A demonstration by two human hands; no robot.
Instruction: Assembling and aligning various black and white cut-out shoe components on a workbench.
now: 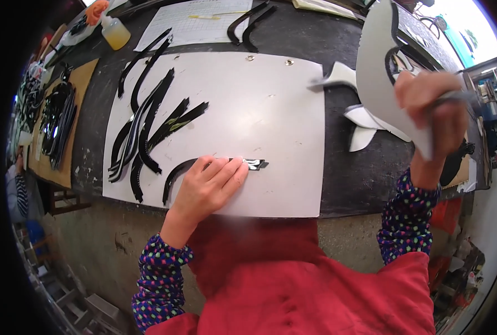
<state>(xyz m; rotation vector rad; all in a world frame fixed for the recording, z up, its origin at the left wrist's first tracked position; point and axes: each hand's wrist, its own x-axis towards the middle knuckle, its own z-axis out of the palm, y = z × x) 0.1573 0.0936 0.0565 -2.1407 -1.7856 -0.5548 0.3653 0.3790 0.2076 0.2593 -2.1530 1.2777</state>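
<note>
My left hand (206, 187) lies on a white board (293, 123), fingers together and pressing down on a curved black strip (172, 177). The strip's right end shows a pale, whitish patch past my fingertips. My right hand (435, 106) is raised at the right, smeared by motion, its fingers curled round something greyish that I cannot make out. Just left of it is a large pale panel (375, 67) with a black edge; whether the hand touches it cannot be told. Several more curved black strips (153, 120) lie crossed on the board's left side.
White curved pieces (363, 125) lie right of the board. Further back are a gridded sheet (176, 25), two black strips (251, 25) and a bottle of yellow liquid (115, 33). Bundled dark strips (58, 120) rest on brown cardboard (83, 92) at the left.
</note>
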